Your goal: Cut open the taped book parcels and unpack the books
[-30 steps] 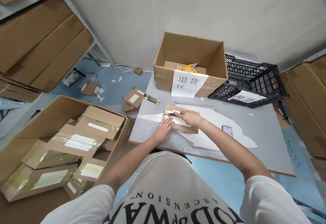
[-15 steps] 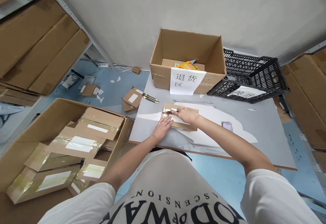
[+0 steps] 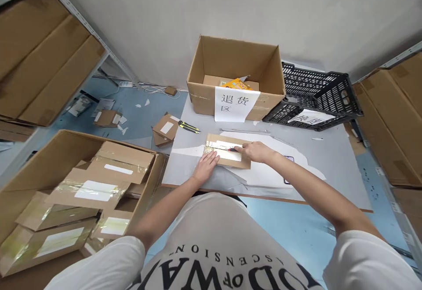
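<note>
A flat brown cardboard parcel (image 3: 220, 141) with shiny tape and a white label lies on the grey table (image 3: 329, 162) in front of me. My left hand (image 3: 206, 167) presses flat on its near left corner. My right hand (image 3: 256, 151) grips a small red and black cutter (image 3: 233, 149), its tip on the parcel's top near the right end of the tape line.
An open carton (image 3: 237, 76) with a white paper sign stands at the table's back, a black plastic crate (image 3: 313, 98) to its right. A yellow utility knife (image 3: 189, 126) lies at the table's left. A big carton of taped parcels (image 3: 82, 184) sits low left. Shelves with cardboard flank both sides.
My right hand has drawn the cutter from the parcel's left end along its top to the right. My left hand stays pressed on the parcel.
</note>
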### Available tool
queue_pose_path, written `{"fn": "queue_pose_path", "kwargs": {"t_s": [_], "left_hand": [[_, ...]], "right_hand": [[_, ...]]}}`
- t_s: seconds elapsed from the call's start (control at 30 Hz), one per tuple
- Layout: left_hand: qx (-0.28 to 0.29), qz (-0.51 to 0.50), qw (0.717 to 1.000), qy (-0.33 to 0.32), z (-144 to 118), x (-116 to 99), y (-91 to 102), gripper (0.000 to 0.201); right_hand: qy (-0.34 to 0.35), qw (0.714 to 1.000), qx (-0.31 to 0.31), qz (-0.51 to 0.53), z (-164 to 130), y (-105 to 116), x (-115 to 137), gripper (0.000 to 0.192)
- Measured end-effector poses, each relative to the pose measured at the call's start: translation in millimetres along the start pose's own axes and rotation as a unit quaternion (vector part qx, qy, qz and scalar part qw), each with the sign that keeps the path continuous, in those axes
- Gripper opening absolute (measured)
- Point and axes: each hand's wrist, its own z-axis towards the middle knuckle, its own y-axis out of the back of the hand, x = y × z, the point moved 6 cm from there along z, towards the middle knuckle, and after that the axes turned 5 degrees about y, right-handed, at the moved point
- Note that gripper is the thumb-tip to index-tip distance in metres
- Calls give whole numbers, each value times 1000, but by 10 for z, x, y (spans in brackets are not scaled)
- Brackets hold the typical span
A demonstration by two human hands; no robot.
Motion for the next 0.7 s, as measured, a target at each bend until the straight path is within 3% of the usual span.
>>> {"fn": "queue_pose_path", "kwargs": {"t_s": [0.23, 0.43, 0.7], "left_hand": [[7, 15, 1000, 6, 5, -14, 13, 56], [3, 16, 1000, 11, 18, -23, 11, 53], [15, 40, 999, 12, 18, -38, 33, 53]], "right_hand": [[-31, 999, 38, -2, -432, -184, -281, 65], [-81, 995, 33, 47, -876, -454, -575, 77], [-99, 993, 5, 68, -1067, -667, -619, 86]]}}
